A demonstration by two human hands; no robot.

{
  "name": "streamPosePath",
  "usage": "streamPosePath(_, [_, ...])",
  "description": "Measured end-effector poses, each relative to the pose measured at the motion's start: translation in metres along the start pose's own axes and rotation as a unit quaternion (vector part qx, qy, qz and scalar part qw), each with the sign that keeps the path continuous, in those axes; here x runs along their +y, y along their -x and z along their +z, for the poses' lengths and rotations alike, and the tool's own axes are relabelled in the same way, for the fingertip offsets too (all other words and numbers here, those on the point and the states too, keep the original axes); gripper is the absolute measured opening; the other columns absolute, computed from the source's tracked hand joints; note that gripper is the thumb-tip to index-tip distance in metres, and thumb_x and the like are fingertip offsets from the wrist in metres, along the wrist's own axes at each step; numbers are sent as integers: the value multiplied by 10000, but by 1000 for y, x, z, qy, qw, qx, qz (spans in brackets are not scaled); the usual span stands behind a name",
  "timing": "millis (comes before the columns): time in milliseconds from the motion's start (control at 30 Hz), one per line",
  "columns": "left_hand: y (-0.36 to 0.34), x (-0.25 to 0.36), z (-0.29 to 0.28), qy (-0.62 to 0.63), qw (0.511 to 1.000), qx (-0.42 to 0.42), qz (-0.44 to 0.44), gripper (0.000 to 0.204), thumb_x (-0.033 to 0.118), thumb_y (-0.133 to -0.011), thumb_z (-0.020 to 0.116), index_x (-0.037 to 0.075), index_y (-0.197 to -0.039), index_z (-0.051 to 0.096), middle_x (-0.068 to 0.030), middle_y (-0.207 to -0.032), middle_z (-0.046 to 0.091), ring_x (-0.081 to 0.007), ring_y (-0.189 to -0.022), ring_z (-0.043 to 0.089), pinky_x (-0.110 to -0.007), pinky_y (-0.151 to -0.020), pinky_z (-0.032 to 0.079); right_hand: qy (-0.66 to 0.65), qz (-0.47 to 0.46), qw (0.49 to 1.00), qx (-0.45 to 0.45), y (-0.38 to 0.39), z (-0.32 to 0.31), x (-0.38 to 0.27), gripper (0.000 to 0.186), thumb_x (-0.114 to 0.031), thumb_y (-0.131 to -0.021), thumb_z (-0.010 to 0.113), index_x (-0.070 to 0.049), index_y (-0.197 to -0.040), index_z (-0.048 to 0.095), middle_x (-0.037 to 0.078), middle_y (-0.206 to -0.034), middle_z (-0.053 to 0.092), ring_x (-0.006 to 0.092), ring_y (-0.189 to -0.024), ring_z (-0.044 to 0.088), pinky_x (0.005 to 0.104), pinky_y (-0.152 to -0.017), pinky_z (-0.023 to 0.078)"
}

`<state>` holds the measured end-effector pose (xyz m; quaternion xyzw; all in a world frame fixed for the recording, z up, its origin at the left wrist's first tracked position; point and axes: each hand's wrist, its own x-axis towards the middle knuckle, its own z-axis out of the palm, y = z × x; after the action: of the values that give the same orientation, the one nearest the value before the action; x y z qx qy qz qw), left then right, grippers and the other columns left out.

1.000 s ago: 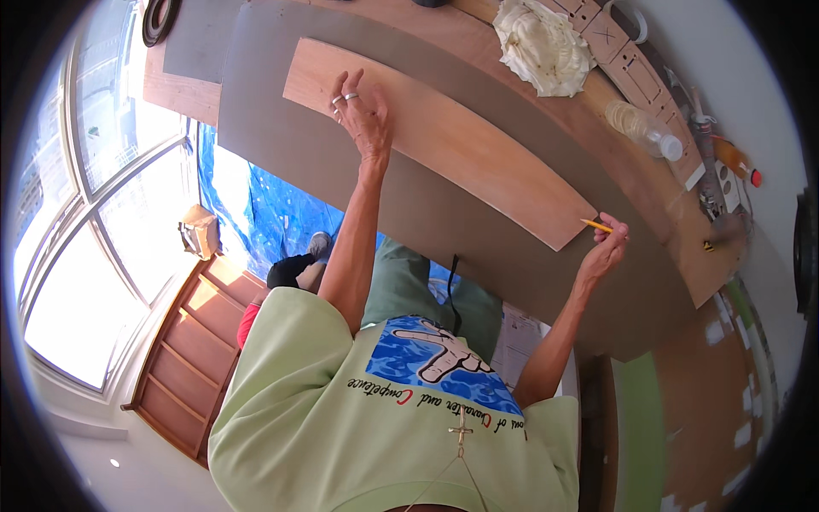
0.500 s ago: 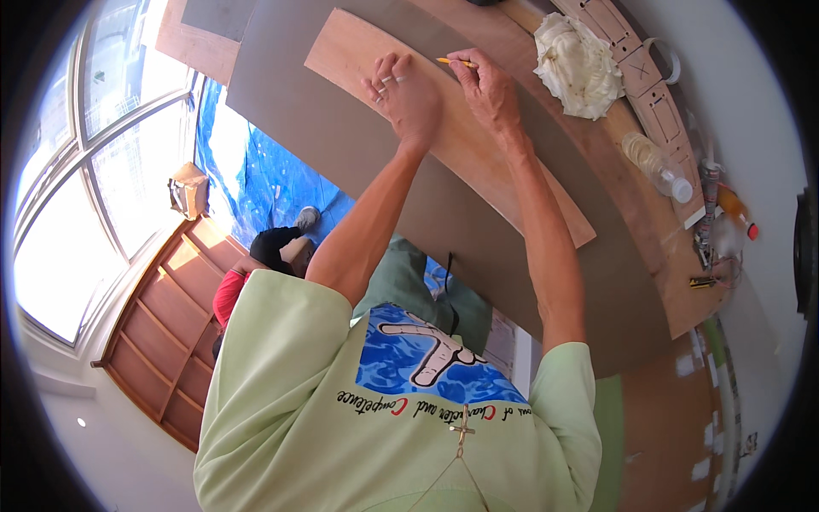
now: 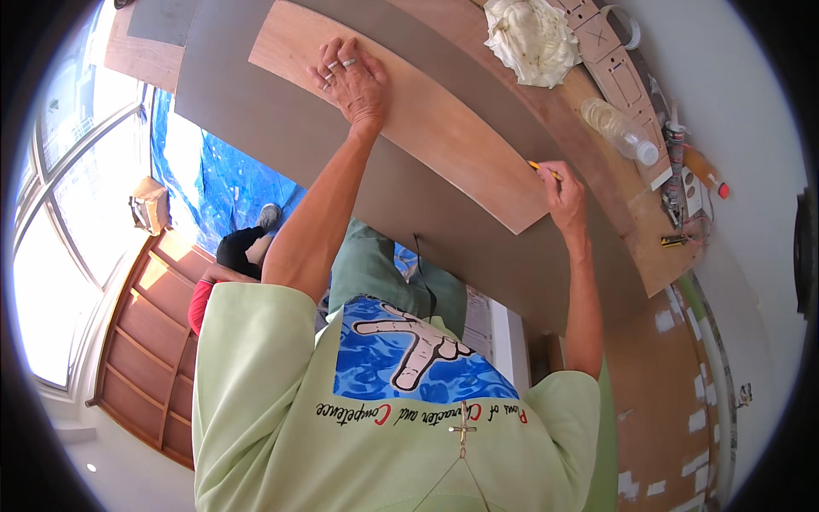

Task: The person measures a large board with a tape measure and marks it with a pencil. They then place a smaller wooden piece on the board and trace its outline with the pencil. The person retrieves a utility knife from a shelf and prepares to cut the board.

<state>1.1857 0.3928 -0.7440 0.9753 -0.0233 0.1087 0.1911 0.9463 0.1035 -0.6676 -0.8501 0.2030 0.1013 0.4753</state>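
A long, pale wooden board (image 3: 452, 149) lies diagonally on a large grey-brown sheet (image 3: 239, 102). My left hand (image 3: 350, 85), rings on its fingers, rests on the board's upper-left part with fingers bent and slightly apart. Near the board's right end, my right hand (image 3: 561, 192) grips a yellow pencil (image 3: 536, 166) angled toward the board's far long edge. The pencil's tip is too small to tell whether it touches.
Along the back edge sit a crumpled cream cloth (image 3: 531, 38), a plastic bottle (image 3: 618, 128), a caulk tube (image 3: 672, 166) and an orange bottle (image 3: 701, 171). A co-worker's red sleeve (image 3: 200, 303) shows at the left beside a blue tarp (image 3: 213, 179).
Between one second and half a second ago my right hand moved up beside my left with the pencil; it is now back near the board's right end. My left hand remains on the board.
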Motion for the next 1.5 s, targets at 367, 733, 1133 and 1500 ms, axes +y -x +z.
streamPosePath(367, [-1,1,-3,-4,1000,-6,-2,360,124,-886,579,143,-1228,467,-57,-1311,464,-286,-1370,344,-593,-1186,128,145,-121,979,-80,-50,17,-45,73,-102,-943,570,-35,-917,555,118,-827,636,346,-807,611,449,-727,486])
streamPosePath(733, [-4,-2,3,8,1000,2,-16,320,145,-915,548,119,-1232,507,-82,-1352,474,-310,-1382,337,-588,-1187,123,18,-251,967,-46,-236,160,-164,150,-208,-966,563,-64,-961,602,145,-791,669,354,-732,649,431,-656,507])
streamPosePath(1133, [-3,-2,-4,13,1000,-27,-9,357,126,-901,551,119,-1252,484,-86,-1351,453,-306,-1396,312,-580,-1195,107,143,244,951,130,68,-30,14,291,-282,-1026,507,-9,-1046,608,134,-869,703,231,-810,689,369,-757,525])
streamPosePath(1500, [-21,-18,-41,64,991,-117,-19,479,144,-812,655,112,-1279,554,-103,-1328,505,-336,-1312,427,-521,-1117,275,-35,302,905,298,119,87,40,386,-307,-1043,480,37,-1200,560,144,-1077,643,220,-972,635,341,-838,513])
